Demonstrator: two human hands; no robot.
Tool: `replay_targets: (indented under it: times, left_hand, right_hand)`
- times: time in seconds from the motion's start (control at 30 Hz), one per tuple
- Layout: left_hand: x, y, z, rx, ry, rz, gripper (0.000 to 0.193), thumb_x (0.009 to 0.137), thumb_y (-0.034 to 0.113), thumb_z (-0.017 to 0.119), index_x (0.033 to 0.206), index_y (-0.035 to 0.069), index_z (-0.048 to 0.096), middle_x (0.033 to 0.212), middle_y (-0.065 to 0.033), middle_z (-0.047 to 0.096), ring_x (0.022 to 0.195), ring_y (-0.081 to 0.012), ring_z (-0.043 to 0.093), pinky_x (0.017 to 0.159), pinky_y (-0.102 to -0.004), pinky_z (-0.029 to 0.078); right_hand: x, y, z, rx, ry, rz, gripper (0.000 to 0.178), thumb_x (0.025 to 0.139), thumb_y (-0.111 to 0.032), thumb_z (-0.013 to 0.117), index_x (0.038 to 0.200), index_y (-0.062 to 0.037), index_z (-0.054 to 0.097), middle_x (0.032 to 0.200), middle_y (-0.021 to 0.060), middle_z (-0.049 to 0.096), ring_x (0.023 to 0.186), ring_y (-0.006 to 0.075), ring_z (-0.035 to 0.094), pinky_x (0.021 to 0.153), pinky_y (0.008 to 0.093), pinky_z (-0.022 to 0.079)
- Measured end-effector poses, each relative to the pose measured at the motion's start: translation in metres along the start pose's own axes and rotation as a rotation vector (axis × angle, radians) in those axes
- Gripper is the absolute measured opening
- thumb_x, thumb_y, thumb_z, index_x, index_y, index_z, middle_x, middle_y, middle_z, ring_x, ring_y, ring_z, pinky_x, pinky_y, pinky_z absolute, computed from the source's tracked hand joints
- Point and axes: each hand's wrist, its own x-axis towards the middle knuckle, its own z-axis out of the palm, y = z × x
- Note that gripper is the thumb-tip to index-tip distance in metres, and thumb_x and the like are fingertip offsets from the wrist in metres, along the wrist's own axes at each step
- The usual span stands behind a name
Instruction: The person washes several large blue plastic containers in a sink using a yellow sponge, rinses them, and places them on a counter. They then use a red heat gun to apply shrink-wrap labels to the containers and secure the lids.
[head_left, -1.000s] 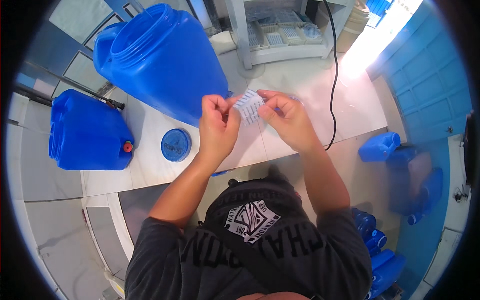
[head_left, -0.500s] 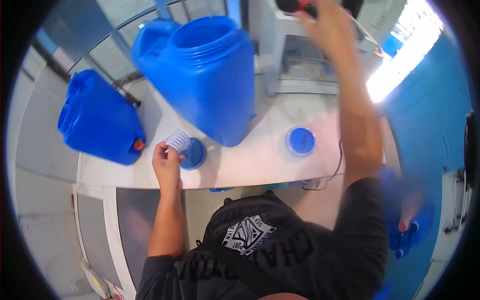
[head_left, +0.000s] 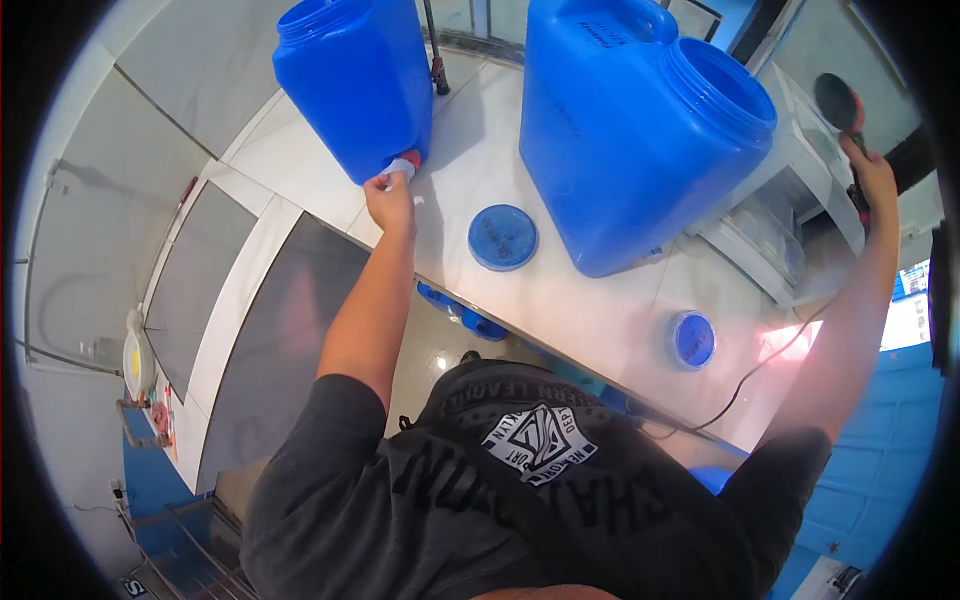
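Note:
My left hand (head_left: 392,205) pinches a small white piece (head_left: 399,168) against the red fitting (head_left: 412,157) low on the smaller blue jug (head_left: 350,85). That jug stands at the back left with its wide mouth uncapped. Out at the far right, my raised right hand (head_left: 874,180) grips a black-and-red tool (head_left: 839,104) with a round head by its handle; its exact kind is unclear. A larger blue jug (head_left: 620,150), also uncapped, stands between my arms. A round blue lid (head_left: 503,238) lies in front of it.
A smaller round blue container (head_left: 693,340) sits on the white counter (head_left: 600,310), nearer its right end. A black cord (head_left: 745,388) hangs over the front edge. Behind, a white cabinet (head_left: 765,250) stands at the right. More blue items (head_left: 460,312) show below the counter.
My view has turned left. My left hand has carried the white piece from beside the round lid to the red fitting. My right hand now holds the black-and-red tool out to the right.

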Motion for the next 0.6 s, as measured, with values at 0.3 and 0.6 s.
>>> replay_targets:
  times: [0.3, 0.6]
  left_hand:
    - [-0.001, -0.008, 0.029, 0.199, -0.022, 0.017, 0.037, 0.078, 0.021, 0.074, 0.103, 0.001, 0.056, 0.096, -0.0176, 0.063, 0.085, -0.0295, 0.064, 0.077, -0.0371, 0.050]
    - [-0.011, -0.051, 0.050, -0.025, -0.072, 0.461, 0.064, 0.081, 0.002, 0.066, 0.134, -0.012, 0.034, 0.126, -0.0290, 0.054, 0.118, -0.0390, 0.057, 0.103, -0.0427, 0.044]
  right_hand:
    - [-0.234, 0.054, -0.005, 1.566, 0.005, -0.087, 0.054, 0.102, -0.035, 0.049, 0.144, -0.0018, 0.042, 0.131, 0.0094, 0.055, 0.120, 0.0163, 0.049, 0.099, 0.0296, 0.035]
    - [-0.360, -0.120, 0.121, 1.197, -0.282, -0.402, 0.038, 0.094, -0.025, 0.062, 0.124, -0.0026, 0.053, 0.104, 0.0044, 0.058, 0.091, 0.0131, 0.053, 0.077, 0.0283, 0.041]
